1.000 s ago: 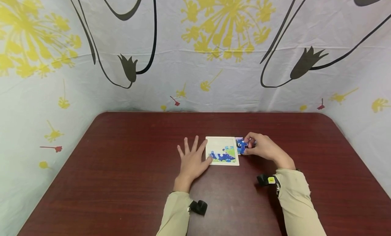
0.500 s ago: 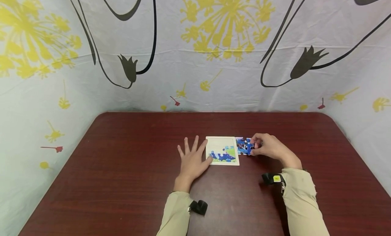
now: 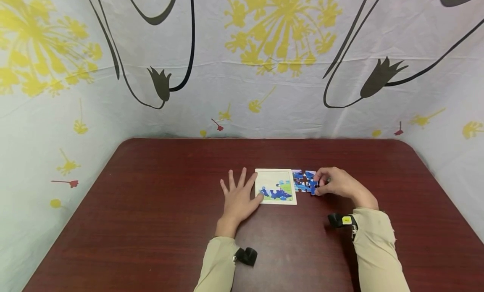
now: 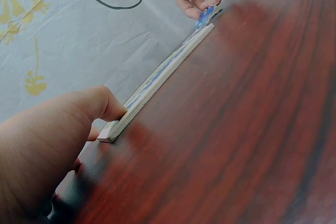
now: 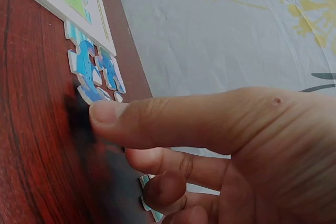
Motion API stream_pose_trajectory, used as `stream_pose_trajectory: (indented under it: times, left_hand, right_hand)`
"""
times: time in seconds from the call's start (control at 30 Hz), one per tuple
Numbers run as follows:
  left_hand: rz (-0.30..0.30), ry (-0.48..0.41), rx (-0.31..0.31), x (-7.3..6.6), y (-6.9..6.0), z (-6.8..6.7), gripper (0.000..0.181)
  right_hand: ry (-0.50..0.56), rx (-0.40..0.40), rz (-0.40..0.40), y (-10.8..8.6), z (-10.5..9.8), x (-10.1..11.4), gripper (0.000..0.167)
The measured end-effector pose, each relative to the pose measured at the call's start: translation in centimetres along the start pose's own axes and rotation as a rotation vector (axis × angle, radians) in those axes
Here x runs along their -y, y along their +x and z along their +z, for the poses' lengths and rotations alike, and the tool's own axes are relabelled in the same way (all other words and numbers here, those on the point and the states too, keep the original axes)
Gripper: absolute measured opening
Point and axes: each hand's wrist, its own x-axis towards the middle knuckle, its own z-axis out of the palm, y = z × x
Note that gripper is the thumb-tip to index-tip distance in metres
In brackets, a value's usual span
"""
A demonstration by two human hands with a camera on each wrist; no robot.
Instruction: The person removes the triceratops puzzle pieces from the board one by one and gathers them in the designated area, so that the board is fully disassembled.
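A square white-rimmed puzzle board, its lower part filled with a blue and green picture, lies flat on the table. My left hand is spread at the board's left side; its thumb presses on the near corner and the index finger touches the far one. Against the board's right edge lie several loose blue jigsaw pieces. My right hand pinches a blue jigsaw piece at the right of that group. Beneath its curled fingers, another piece partly shows.
Everything stands on a dark red-brown wooden table. A white cloth with yellow and grey flower prints hangs behind the far edge and along the sides. Black straps are worn on both wrists.
My right hand has moved right, away from the board, uncovering more loose pieces, and now holds a piece at their right end. The left hand and the board have stayed put.
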Motion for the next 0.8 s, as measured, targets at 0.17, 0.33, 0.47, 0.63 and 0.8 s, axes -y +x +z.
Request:
stream_pose_trajectory:
  times: [0.17, 0.33, 0.47, 0.63, 0.8]
  left_hand:
    - [-0.003, 0.004, 0.002, -0.02, 0.03, -0.01, 0.067]
    - [-0.005, 0.004, 0.007, -0.07, 0.02, -0.06, 0.067]
    - [-0.007, 0.009, 0.005, -0.06, -0.01, -0.08, 0.068]
    - [-0.01, 0.011, 0.011, -0.03, -0.01, -0.05, 0.068]
    - [-0.008, 0.005, 0.015, -0.02, -0.02, 0.04, 0.068]
  right_hand:
    - [0.012, 0.004, -0.015, -0.06, -0.08, -0.14, 0.028]
    - [0.051, 0.035, -0.006, -0.19, -0.18, -0.28, 0.027]
    - [0.064, 0.058, 0.013, -0.26, -0.12, -0.36, 0.027]
    - [0.049, 0.067, 0.027, -0.07, 0.05, -0.61, 0.027]
    - [0.05, 0.069, 0.04, -0.01, 0.08, -0.89, 0.027]
